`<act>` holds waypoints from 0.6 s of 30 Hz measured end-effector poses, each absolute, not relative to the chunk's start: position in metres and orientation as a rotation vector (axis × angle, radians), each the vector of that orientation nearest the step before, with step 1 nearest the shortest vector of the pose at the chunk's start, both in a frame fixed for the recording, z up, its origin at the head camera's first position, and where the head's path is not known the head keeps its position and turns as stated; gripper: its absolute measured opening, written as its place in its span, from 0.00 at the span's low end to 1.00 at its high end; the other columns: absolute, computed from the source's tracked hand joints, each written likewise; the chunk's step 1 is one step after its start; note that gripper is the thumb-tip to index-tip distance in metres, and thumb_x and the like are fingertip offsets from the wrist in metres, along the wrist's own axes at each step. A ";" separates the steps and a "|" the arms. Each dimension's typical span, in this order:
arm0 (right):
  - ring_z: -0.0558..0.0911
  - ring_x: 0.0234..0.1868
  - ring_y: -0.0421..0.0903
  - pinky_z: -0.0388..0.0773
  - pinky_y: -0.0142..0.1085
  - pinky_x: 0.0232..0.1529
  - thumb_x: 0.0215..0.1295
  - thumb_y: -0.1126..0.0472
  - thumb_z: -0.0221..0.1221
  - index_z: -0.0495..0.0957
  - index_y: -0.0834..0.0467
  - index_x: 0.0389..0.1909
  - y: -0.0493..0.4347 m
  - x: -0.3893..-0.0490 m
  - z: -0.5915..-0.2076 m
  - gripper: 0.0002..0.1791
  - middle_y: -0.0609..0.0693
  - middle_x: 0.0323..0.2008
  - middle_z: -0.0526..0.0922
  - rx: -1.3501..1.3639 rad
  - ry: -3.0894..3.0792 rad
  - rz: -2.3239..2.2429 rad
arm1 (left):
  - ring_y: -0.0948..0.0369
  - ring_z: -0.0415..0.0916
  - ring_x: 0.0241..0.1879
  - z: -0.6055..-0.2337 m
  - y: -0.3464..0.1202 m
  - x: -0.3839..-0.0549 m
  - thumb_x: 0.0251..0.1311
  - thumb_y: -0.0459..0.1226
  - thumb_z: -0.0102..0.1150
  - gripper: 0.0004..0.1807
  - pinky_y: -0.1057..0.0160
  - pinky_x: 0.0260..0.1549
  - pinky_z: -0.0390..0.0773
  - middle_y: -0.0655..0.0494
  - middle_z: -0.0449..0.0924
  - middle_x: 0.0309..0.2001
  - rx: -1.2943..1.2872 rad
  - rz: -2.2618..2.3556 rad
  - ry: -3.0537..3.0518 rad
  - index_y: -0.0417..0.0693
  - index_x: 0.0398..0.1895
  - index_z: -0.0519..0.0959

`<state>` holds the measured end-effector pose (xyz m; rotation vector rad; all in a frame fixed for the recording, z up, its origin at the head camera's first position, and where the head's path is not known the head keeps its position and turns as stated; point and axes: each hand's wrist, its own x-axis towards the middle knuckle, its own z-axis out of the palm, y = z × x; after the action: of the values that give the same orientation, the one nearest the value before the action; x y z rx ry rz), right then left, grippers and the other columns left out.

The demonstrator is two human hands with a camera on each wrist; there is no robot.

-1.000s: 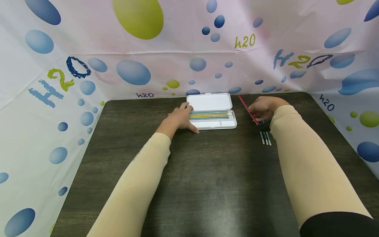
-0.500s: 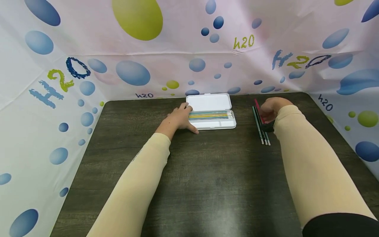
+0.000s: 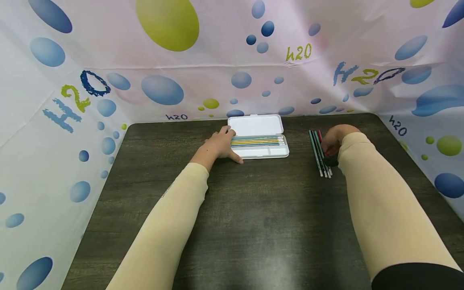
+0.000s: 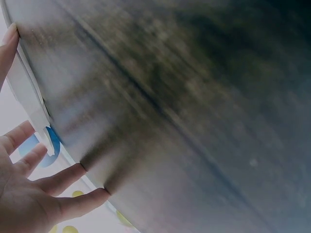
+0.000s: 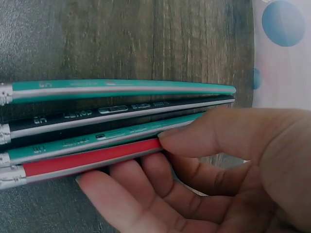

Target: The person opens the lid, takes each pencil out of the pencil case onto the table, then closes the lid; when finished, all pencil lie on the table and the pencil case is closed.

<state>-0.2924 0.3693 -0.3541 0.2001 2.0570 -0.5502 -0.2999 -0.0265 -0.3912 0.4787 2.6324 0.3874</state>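
Note:
My right hand (image 3: 335,139) pinches a red pencil (image 5: 92,160) between thumb and fingers, at the right side of a row of pencils on the table. Beside it lie a green pencil (image 5: 102,138), a black pencil (image 5: 63,121) and another green pencil (image 5: 121,91), all with metal ferrules toward the near end. My left hand (image 3: 221,144) rests at the left end of a white pencil case (image 3: 253,152), fingers spread and fairly straight. The case's lid (image 3: 255,125) is folded back. Several pencils (image 3: 259,141) lie inside, their left ends hidden by that hand.
Dark wood-grain table (image 3: 253,209) runs under everything. Behind it and along both sides hangs a white sheet (image 3: 203,80) with blue and green drops, close to the table's back edge.
The red pencil, held slanting above the others a second ago, has come right and down to lie alongside them. My right hand moved with it; the left hand and case stayed put.

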 end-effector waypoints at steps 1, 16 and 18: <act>0.80 0.37 0.42 0.82 0.30 0.43 0.75 0.70 0.51 0.76 0.68 0.42 0.369 -0.293 -0.355 0.06 0.50 0.35 0.79 0.199 2.050 -0.549 | 0.35 0.52 0.84 -0.391 -0.026 -0.299 0.51 0.62 0.81 0.61 0.23 0.76 0.59 0.50 0.39 0.89 0.476 0.387 2.632 0.55 0.85 0.58; 0.82 0.38 0.44 0.83 0.33 0.44 0.75 0.69 0.55 0.79 0.69 0.44 0.369 -0.285 -0.353 0.07 0.52 0.36 0.82 0.224 2.082 -0.555 | 0.35 0.51 0.85 -0.395 -0.023 -0.290 0.52 0.61 0.81 0.62 0.23 0.76 0.58 0.50 0.38 0.89 0.445 0.389 2.629 0.55 0.85 0.57; 0.82 0.38 0.44 0.83 0.33 0.43 0.75 0.69 0.55 0.79 0.70 0.45 0.367 -0.283 -0.351 0.07 0.52 0.36 0.82 0.229 2.087 -0.554 | 0.35 0.51 0.85 -0.395 -0.023 -0.289 0.52 0.61 0.81 0.62 0.23 0.76 0.58 0.50 0.38 0.89 0.443 0.392 2.629 0.55 0.85 0.57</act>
<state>-0.2829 0.3672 -0.3511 0.2289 2.0871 -0.5537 -0.2885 -0.0230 -0.3948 0.4431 2.6287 0.3921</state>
